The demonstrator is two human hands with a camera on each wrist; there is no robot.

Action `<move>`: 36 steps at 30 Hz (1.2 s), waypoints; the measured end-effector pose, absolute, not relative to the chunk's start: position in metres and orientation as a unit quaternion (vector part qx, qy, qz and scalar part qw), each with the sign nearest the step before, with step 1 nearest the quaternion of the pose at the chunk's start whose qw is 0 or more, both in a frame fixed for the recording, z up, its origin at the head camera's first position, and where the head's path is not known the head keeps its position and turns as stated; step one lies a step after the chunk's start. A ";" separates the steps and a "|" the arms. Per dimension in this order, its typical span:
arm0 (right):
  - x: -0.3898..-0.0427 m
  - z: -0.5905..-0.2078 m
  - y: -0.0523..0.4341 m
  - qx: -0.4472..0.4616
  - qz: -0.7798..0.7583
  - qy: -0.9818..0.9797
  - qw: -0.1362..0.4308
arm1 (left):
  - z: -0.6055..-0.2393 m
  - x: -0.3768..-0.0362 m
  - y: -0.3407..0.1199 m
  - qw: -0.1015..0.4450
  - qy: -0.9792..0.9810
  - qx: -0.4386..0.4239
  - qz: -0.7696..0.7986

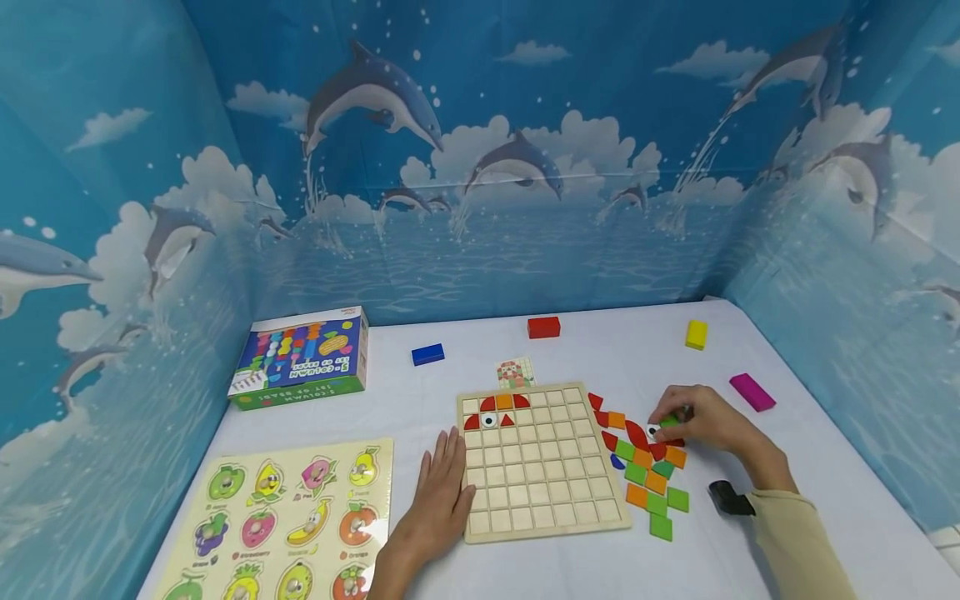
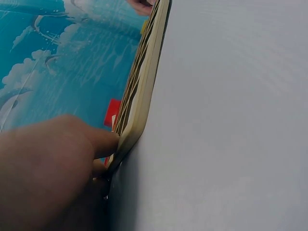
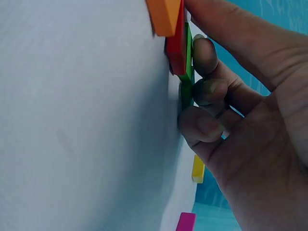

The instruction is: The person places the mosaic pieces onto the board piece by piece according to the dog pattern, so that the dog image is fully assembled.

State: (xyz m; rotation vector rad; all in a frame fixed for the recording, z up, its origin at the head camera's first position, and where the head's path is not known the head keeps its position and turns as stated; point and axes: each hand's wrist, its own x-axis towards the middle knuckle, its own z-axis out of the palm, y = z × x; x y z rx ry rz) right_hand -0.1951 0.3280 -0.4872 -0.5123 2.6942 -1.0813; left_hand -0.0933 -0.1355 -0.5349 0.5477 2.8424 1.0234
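My left hand [image 1: 438, 500] lies with fingers extended along the left side of a wooden grid board [image 1: 551, 475], its thumb at the board's edge. Red pieces, an orange square [image 1: 504, 402] and a round-eye tile [image 1: 489, 420] sit in the board's top rows. To the right of the board, my right hand [image 1: 701, 419] reaches into a loose pile of tiles. Its thumb and fingertips pinch a second eye tile [image 1: 652, 432], partly hidden by the fingers. Its other fingers curl beside a green tile [image 3: 188, 53] and a red tile [image 3: 177, 48] in the right wrist view.
A small pattern card [image 1: 515, 373] lies behind the board. Blue [image 1: 427, 355], red [image 1: 543, 327], yellow [image 1: 696, 334] and magenta [image 1: 752, 392] blocks are spread around. A fruit puzzle board [image 1: 292, 500] and a toy box [image 1: 300, 358] are on the left. A black object [image 1: 729, 498] lies by the right wrist.
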 end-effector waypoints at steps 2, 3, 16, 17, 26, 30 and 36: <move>-0.196 -0.487 0.327 -0.168 -0.355 0.915 0.094 | -0.535 -0.093 -0.136 0.028 0.921 0.186 0.340; -0.196 -0.487 0.326 -0.165 -0.350 0.917 0.094 | -0.535 -0.093 -0.136 0.026 0.920 0.188 0.342; -0.191 -0.479 0.311 -0.126 -0.339 0.928 0.093 | -0.538 -0.095 -0.136 0.036 0.926 0.181 0.330; -0.191 -0.479 0.309 -0.124 -0.342 0.927 0.089 | -0.538 -0.095 -0.136 0.035 0.926 0.181 0.329; -0.189 -0.473 0.267 -0.148 -0.381 0.912 0.015 | -0.528 -0.090 -0.135 0.032 0.910 0.193 0.366; -0.188 -0.475 0.231 -0.182 -0.418 0.890 0.010 | -0.522 -0.088 -0.136 0.040 0.901 0.196 0.386; -0.190 -0.473 0.185 -0.214 -0.446 0.869 0.017 | -0.529 -0.090 -0.137 0.031 0.911 0.194 0.362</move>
